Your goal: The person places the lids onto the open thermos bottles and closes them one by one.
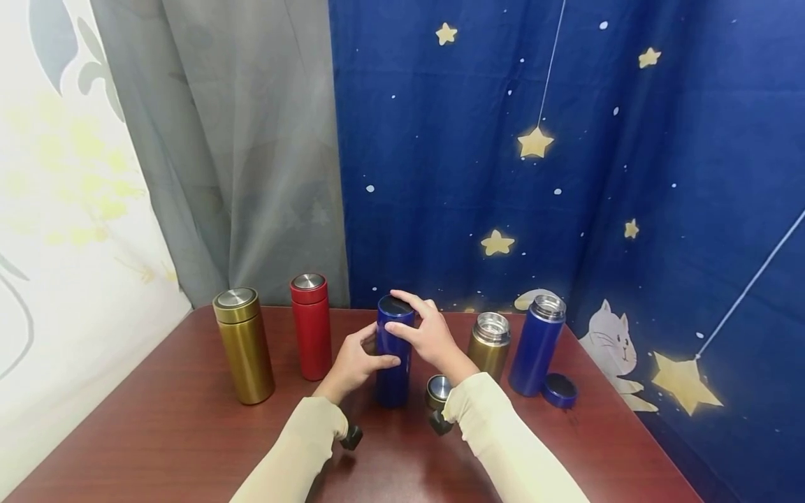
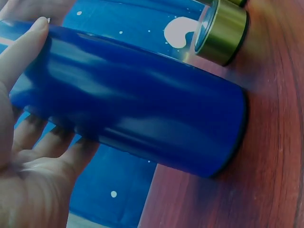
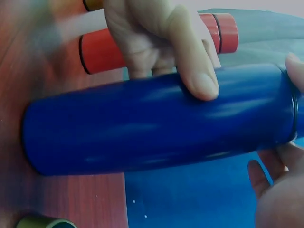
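A tall blue thermos flask (image 1: 393, 384) stands upright on the table in front of me, its dark-topped lid (image 1: 396, 305) in place. My left hand (image 1: 352, 363) grips the flask's body from the left, thumb across the near side and fingers behind, as the left wrist view also shows. Up at the top, my right hand (image 1: 434, 339) holds the lid from the right, thumb on the near side and fingers over the far edge. In the right wrist view the seam between lid and blue body (image 3: 156, 123) shows as a dark ring.
To the left stand a lidded gold flask (image 1: 248, 360) and a lidded red flask (image 1: 312, 335). An uncapped gold flask (image 1: 489, 349) and an uncapped blue flask (image 1: 534, 353) stand right. A gold lid (image 1: 438, 388) and blue lid (image 1: 560, 391) lie on the table (image 1: 157, 426).
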`<action>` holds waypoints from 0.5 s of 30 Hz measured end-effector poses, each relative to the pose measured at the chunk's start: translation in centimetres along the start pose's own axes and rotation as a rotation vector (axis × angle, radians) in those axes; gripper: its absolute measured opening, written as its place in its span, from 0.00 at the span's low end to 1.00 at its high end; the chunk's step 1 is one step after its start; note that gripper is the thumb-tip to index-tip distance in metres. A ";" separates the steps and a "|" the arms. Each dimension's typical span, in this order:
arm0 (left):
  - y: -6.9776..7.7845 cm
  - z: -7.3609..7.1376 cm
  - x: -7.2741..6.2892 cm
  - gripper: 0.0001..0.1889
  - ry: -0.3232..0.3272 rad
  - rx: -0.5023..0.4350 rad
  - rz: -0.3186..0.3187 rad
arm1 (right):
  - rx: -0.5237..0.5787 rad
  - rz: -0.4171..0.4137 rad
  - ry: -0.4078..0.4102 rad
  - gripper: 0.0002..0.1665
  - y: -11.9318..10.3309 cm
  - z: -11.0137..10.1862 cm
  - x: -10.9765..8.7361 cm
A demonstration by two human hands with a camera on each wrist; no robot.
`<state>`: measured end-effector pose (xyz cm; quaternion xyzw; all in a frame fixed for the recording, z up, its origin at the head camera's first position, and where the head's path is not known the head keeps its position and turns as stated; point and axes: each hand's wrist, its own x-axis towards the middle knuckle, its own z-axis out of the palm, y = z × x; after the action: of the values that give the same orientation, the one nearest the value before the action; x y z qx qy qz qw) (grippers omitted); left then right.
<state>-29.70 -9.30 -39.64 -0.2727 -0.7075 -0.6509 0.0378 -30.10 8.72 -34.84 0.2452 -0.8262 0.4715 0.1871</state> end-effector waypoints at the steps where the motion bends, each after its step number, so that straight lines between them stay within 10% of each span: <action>1: 0.0 0.0 0.0 0.37 0.005 0.004 -0.002 | -0.003 0.017 0.018 0.35 -0.1 0.1 -0.1; 15: -0.3 -0.7 0.5 0.41 0.089 0.045 -0.006 | 0.121 -0.013 0.203 0.41 0.9 2.4 -1.8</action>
<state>-30.42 -9.80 -39.63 -0.2402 -0.7205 -0.6464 0.0735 -29.36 7.41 -37.55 0.2127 -0.7714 0.5416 0.2576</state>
